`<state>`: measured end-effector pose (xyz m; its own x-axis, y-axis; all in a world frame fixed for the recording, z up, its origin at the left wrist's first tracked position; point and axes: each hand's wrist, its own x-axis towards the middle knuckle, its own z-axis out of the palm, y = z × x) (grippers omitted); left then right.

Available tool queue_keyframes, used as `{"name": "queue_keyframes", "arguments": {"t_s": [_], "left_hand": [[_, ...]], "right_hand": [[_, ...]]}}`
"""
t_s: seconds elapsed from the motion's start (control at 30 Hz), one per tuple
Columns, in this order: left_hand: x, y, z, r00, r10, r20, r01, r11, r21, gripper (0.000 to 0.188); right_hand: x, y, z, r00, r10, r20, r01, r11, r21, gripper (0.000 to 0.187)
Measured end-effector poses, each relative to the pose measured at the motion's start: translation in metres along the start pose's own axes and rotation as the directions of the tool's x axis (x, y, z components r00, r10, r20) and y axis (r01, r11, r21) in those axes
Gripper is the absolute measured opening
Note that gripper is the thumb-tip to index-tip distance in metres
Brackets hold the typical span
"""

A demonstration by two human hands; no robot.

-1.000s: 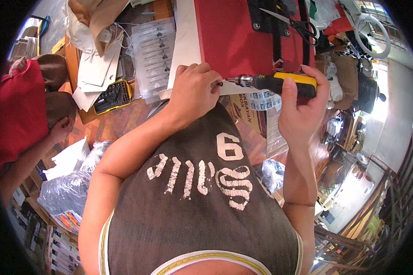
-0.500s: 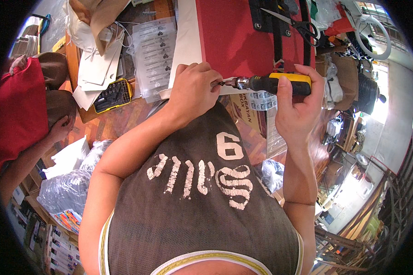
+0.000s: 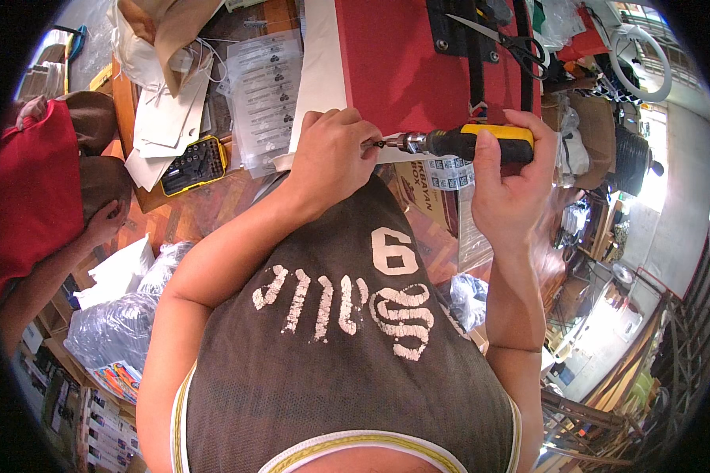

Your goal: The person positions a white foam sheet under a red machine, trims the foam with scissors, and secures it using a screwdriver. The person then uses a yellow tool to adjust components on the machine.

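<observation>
Right hand is closed around the handle of a yellow-and-black screwdriver; the thumb lies across the handle and the fingers wrap its right end, a hold that probably steadies the tool and directs its metal shaft to the left.

Left hand is bent at the wrist, its fingertips pinched on a small dark piece; this piece meets the tip of the screwdriver; its exact kind is too small to tell. Both hands face each other along one line, presumably so that piece and shaft sit end to end; the pinch leaves the end of the piece exposed on the right, which gives the shaft access.

Position of the screwdriver: raised just over the near edge of a red panel, in front of the wearer's body, likely for a close view of the tip; the panel lies over a white sheet that shows along its left and near sides.

Scissors rest at the far right of the panel, apart from both hands; plastic packets and white tags lie to the left; an open bit case sits at the near left corner of the desk, presumably for easy reach; another person's hand is farther left, well apart from the screwdriver.
</observation>
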<state>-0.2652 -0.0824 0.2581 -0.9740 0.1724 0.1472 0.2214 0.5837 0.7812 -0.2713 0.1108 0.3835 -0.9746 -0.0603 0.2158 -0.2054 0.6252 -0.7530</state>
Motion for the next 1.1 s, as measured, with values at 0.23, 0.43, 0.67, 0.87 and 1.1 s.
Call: {"name": "queue_keyframes", "arguments": {"t_s": [0.23, 0.43, 0.67, 0.87, 1.1], "left_hand": [[-0.001, 0.000, -0.001, 1.000, -0.002, 0.002, 0.002, 1.000, 0.008, 0.014], [0.000, 0.001, -0.001, 1.000, 0.010, 0.000, -0.010, 1.000, -0.011, 0.014], [0.000, 0.000, 0.000, 1.000, 0.027, -0.014, -0.027, 1.000, -0.007, 0.014], [-0.001, -0.001, 0.003, 0.998, 0.049, -0.027, -0.049, 0.999, -0.016, 0.014], [-0.002, -0.004, 0.007, 1.000, 0.006, -0.026, -0.008, 0.995, -0.098, 0.014]], "right_hand": [[0.002, 0.002, 0.001, 0.999, -0.023, -0.030, 0.023, 1.000, 0.012, 0.037], [0.010, 0.000, -0.010, 0.948, -0.251, 0.195, 0.264, 0.964, -0.044, 0.040], [0.043, -0.025, -0.021, 0.735, -0.384, 0.558, 0.389, 0.914, 0.117, 0.055], [0.047, -0.036, -0.017, 0.740, -0.259, 0.621, 0.220, 0.965, 0.141, 0.056], [0.050, -0.037, -0.018, 0.731, -0.274, 0.625, 0.224, 0.961, 0.160, 0.056]]}}
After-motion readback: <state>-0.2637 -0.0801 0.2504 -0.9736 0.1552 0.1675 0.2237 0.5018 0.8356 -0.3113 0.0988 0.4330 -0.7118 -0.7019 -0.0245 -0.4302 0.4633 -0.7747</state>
